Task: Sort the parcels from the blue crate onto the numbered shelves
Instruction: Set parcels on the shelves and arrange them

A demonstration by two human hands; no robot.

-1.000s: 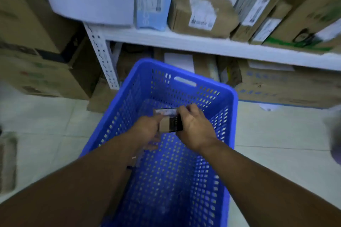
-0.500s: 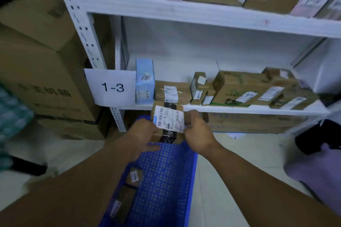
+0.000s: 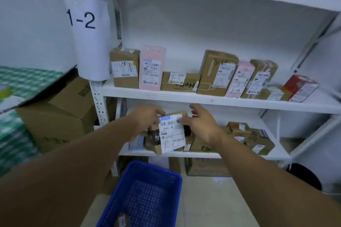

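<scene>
1. Two hands met on one parcel (image 3: 171, 132), held out in front of the person with both forearms stretched forward.
2. The left hand (image 3: 147, 119) gripped the parcel's upper left corner, its fingers curled over the top edge.
3. The right hand (image 3: 202, 125) lay at the parcel's right side. Its thumb touched the edge of the label and its fingers were spread loosely, not closed round the box.
4. The parcel was a small brown box with a dark band round it. Its white barcode label faced the camera, with handwritten marks near the bottom, and it was slightly tilted.
5. It was in the air in front of the lower shelf (image 3: 203, 155), below the lip of the middle shelf (image 3: 184, 96) and above the crate (image 3: 156, 168).
6. The blue crate stood on the floor under the hands, with one small labelled packet (image 3: 122, 221) lying in it near the bottom of the view.
7. On the lower shelf, to the right of the right hand, lay a heap of brown boxes (image 3: 249, 138).
8. The middle shelf carried a row of labelled boxes, most of them upright. A pink box (image 3: 151, 68) stood near the left end and a red box (image 3: 300, 87) at the right.
9. A paper sign (image 3: 86, 33) reading "1-2" hung on the rack's left upright, beside that row.
10. Large cartons (image 3: 60, 112) were stacked left of the rack.
</scene>
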